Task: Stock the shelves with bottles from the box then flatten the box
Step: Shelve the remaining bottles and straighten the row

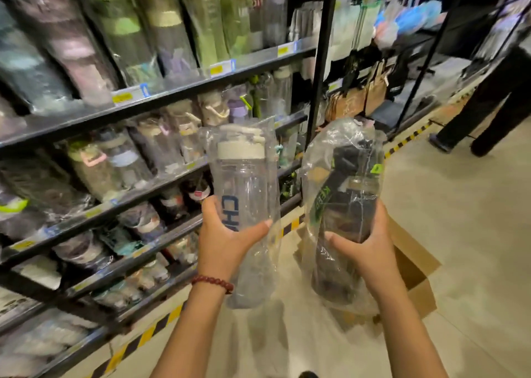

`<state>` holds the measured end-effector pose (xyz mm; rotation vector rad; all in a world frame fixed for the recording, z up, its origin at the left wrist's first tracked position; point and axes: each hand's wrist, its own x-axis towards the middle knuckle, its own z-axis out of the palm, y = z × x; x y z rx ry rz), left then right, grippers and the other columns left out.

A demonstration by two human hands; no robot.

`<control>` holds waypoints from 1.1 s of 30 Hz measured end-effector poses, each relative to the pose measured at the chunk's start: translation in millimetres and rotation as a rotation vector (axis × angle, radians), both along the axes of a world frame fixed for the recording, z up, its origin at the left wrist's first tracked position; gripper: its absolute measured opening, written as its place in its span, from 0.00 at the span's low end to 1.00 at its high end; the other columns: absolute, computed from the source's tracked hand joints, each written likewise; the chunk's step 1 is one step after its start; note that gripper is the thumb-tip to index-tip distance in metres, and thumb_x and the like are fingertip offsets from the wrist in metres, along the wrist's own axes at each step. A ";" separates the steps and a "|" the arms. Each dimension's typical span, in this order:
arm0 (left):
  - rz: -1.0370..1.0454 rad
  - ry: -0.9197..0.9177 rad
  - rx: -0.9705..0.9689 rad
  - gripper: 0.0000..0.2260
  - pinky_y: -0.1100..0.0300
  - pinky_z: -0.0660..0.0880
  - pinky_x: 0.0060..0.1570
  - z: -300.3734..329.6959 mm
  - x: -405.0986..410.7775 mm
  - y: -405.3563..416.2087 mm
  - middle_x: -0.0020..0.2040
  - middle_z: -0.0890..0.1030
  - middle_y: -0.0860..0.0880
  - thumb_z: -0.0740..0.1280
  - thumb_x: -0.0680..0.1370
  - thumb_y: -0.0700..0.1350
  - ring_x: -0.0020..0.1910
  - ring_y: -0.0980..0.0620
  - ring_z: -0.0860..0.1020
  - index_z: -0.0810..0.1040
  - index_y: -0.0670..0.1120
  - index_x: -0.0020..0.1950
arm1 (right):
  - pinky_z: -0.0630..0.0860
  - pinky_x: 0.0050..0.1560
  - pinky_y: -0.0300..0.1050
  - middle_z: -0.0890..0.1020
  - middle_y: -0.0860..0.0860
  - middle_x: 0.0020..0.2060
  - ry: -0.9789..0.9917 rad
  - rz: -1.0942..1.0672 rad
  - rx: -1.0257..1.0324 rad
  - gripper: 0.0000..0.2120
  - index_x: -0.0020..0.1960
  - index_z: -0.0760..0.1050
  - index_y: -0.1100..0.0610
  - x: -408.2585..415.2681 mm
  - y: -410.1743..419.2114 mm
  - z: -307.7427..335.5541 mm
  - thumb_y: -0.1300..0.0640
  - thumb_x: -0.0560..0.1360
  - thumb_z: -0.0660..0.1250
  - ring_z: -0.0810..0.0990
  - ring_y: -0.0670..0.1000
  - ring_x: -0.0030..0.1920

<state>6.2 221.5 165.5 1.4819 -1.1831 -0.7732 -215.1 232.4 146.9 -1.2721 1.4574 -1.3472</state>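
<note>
2 wrapped bottles — clear bottle in left hand, dark bottle in right hand

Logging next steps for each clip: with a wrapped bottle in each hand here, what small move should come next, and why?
Probably carry the clear bottle in the left hand across to the shelves on the left. Both hands are full: the right hand holds the dark bottle above the open box, so no more can be picked up. Which shelf has room is too blurred to tell.
</note>
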 end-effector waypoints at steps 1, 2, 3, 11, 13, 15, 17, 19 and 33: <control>-0.008 0.001 -0.001 0.30 0.71 0.74 0.34 -0.5 -14.3 -10.8 0.47 0.77 0.57 0.81 0.60 0.46 0.39 0.68 0.77 0.68 0.51 0.56 | 0.75 0.60 0.50 0.73 0.43 0.63 0.007 -0.017 0.003 0.48 0.71 0.58 0.40 -14.7 -9.1 0.3 0.49 0.56 0.78 0.75 0.44 0.60; -0.016 0.008 -0.005 0.31 0.71 0.74 0.34 -0.9 -30.8 -24.7 0.47 0.77 0.57 0.81 0.60 0.47 0.40 0.68 0.77 0.68 0.52 0.57 | 0.74 0.61 0.55 0.74 0.43 0.63 0.012 -0.033 0.001 0.50 0.71 0.58 0.41 -30.8 -22.2 1.5 0.47 0.55 0.78 0.75 0.47 0.61; -0.028 0.016 -0.004 0.32 0.71 0.74 0.34 -1.3 -39.0 -31.3 0.48 0.77 0.57 0.81 0.60 0.47 0.41 0.68 0.78 0.68 0.52 0.58 | 0.74 0.62 0.58 0.73 0.44 0.63 0.013 -0.041 0.005 0.51 0.71 0.57 0.41 -39.1 -28.4 1.8 0.45 0.53 0.78 0.75 0.49 0.62; -0.011 -0.020 -0.027 0.30 0.72 0.73 0.34 5.7 -78.6 -120.9 0.50 0.76 0.55 0.81 0.60 0.50 0.43 0.66 0.77 0.67 0.58 0.53 | 0.74 0.60 0.55 0.71 0.36 0.60 0.011 -0.024 0.037 0.52 0.71 0.55 0.37 -73.9 -117.9 -1.4 0.43 0.53 0.78 0.74 0.45 0.60; 0.004 -0.032 -0.025 0.33 0.70 0.74 0.38 6.4 -79.4 -144.3 0.53 0.76 0.54 0.81 0.59 0.53 0.46 0.62 0.77 0.67 0.55 0.58 | 0.75 0.58 0.50 0.71 0.32 0.59 -0.002 0.003 0.020 0.52 0.71 0.56 0.38 -72.8 -143.1 -3.3 0.42 0.52 0.77 0.74 0.39 0.57; 0.021 -0.037 -0.035 0.35 0.72 0.74 0.38 3.6 -79.4 -169.3 0.53 0.76 0.55 0.80 0.59 0.53 0.47 0.63 0.77 0.67 0.52 0.60 | 0.75 0.53 0.43 0.72 0.29 0.56 0.007 0.024 0.001 0.50 0.70 0.57 0.36 -72.8 -169.7 -7.6 0.44 0.54 0.77 0.75 0.34 0.55; 0.031 -0.020 -0.057 0.35 0.74 0.73 0.34 1.8 -79.5 -196.8 0.51 0.75 0.59 0.80 0.58 0.54 0.45 0.67 0.76 0.67 0.54 0.59 | 0.74 0.46 0.32 0.72 0.25 0.53 0.034 0.032 -0.018 0.47 0.69 0.57 0.35 -72.7 -197.9 -9.5 0.46 0.56 0.77 0.74 0.30 0.52; 0.039 -0.011 -0.050 0.38 0.70 0.72 0.36 4.0 -79.3 -228.5 0.50 0.74 0.60 0.79 0.56 0.59 0.45 0.63 0.77 0.66 0.53 0.60 | 0.72 0.38 0.24 0.72 0.22 0.51 0.073 0.025 -0.044 0.45 0.67 0.57 0.34 -72.3 -230.5 -8.0 0.47 0.57 0.77 0.73 0.26 0.51; 0.027 -0.103 -0.159 0.37 0.64 0.75 0.43 66.5 -63.8 -479.2 0.52 0.77 0.56 0.76 0.55 0.60 0.46 0.62 0.77 0.67 0.50 0.59 | 0.67 0.59 0.30 0.63 0.28 0.67 0.088 0.047 -0.145 0.52 0.75 0.52 0.43 -40.5 -475.0 36.3 0.49 0.60 0.79 0.67 0.32 0.63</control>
